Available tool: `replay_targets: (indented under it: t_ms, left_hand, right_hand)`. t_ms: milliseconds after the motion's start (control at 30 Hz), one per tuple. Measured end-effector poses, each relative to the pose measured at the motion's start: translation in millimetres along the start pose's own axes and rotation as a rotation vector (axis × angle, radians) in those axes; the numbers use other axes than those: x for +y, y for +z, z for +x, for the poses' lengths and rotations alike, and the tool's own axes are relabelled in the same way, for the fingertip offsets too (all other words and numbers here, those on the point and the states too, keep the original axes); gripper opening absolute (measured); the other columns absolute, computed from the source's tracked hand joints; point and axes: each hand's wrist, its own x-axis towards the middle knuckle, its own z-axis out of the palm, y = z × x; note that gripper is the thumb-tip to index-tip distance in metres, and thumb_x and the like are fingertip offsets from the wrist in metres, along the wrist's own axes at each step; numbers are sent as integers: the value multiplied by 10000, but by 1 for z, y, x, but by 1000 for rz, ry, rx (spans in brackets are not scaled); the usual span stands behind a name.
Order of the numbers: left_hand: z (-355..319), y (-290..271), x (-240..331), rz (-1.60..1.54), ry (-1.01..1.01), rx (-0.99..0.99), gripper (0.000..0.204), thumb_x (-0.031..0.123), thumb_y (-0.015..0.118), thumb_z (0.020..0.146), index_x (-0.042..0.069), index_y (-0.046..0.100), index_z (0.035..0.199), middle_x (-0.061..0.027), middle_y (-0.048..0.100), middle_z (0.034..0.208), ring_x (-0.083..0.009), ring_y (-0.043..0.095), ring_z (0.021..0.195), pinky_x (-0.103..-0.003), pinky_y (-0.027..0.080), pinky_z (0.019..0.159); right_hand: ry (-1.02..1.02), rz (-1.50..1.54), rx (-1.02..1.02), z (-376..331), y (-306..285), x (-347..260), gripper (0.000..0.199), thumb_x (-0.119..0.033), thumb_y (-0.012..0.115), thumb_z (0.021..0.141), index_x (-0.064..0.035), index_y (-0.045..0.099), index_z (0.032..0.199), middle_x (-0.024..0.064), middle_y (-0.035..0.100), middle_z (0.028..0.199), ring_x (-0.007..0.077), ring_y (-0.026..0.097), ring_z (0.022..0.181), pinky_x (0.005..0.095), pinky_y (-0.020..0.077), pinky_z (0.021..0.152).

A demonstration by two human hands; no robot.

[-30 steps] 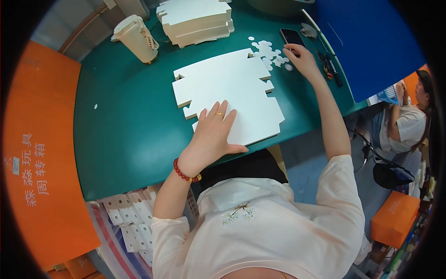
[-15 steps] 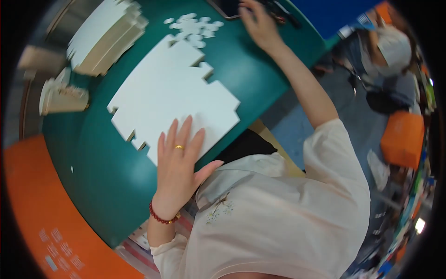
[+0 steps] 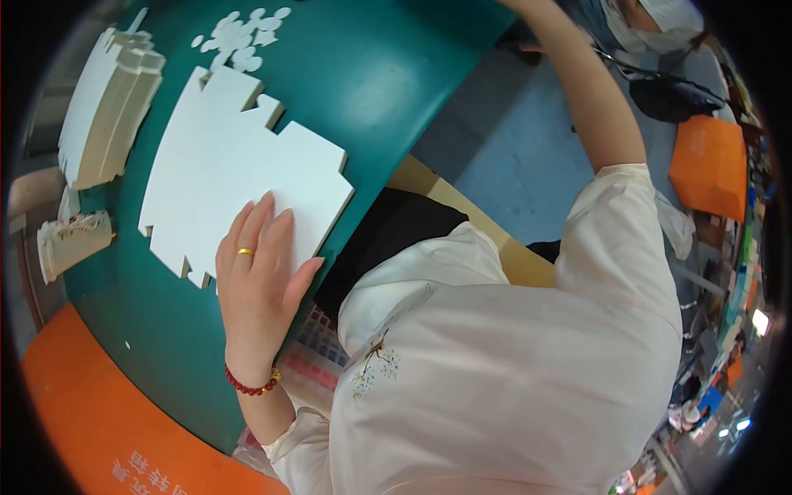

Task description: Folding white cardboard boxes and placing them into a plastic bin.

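My left hand (image 3: pixel 257 268) rests with fingers stretched out on the near edge of a stack of white, notched flat sheets (image 3: pixel 235 157) on the green table. A gold ring and a red bead bracelet (image 3: pixel 253 384) are on that hand and wrist. My right forearm (image 3: pixel 590 91) reaches up to the top edge of the picture; the hand itself is cut off there, so its fingers are hidden. Past the far corner of the stack lies a loose heap of small white discs (image 3: pixel 239 37).
Another thick stack of white notched sheets (image 3: pixel 111 107) stands at the far left. Near it is a pale cup-like container (image 3: pixel 76 243). An orange box (image 3: pixel 107 404) borders the table's left side. Another orange box (image 3: pixel 708 169) is on the right, where a person (image 3: pixel 635 25) sits.
The view has swung to the right, so the table things appear farther left. My right hand has passed out of the picture at the top. My left hand stays flat on the stack.
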Motion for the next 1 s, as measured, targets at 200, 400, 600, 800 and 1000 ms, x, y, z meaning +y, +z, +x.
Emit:
replay_targets:
  t_ms: [200, 400, 600, 800, 1000]
  left_hand:
    - [5, 1, -5, -94, 69, 74, 433, 108, 760, 688, 38, 606, 1086, -117, 558, 1229, -323, 499, 1160, -394, 436, 925]
    - [-15, -20, -3, -296, -90, 298, 248, -91, 635, 707, -1, 659, 937, -126, 677, 965, -250, 661, 878, -302, 516, 770]
    - [-5, -32, 1, -213, -28, 489, 168, -50, 666, 686, 13, 662, 842, -114, 681, 854, -240, 667, 753, -267, 523, 656]
    - [-13, -8, -1, -31, -35, 448, 313, 107, 708, 683, 46, 600, 970, -59, 620, 977, -207, 611, 846, -284, 497, 604]
    - [-19, 13, -14, 133, -72, 446, 349, 127, 701, 677, 30, 585, 992, -56, 594, 996, -219, 577, 829, -290, 491, 600]
  right_hand:
    - [36, -43, 189, -28, -5, -19, 258, -222, 517, 926, 4, 639, 952, 53, 667, 853, 110, 617, 767, 233, 499, 683]
    - [211, 201, -542, -63, 98, -79, 275, -266, 512, 930, -21, 636, 948, 75, 643, 849, 108, 604, 654, 234, 498, 578]
    - [383, 656, -741, -73, 133, -101, 390, -198, 437, 951, 27, 422, 1269, 162, 572, 1135, 258, 628, 932, 349, 574, 689]
    - [749, 1016, -424, -68, 165, -106, 447, -273, 300, 980, 19, 358, 1314, 190, 545, 1171, 368, 590, 1019, 448, 581, 685]
    - [755, 1103, -444, -56, 162, -96, 522, -345, 362, 972, 64, 347, 1295, 187, 562, 1113, 278, 620, 947, 383, 592, 579]
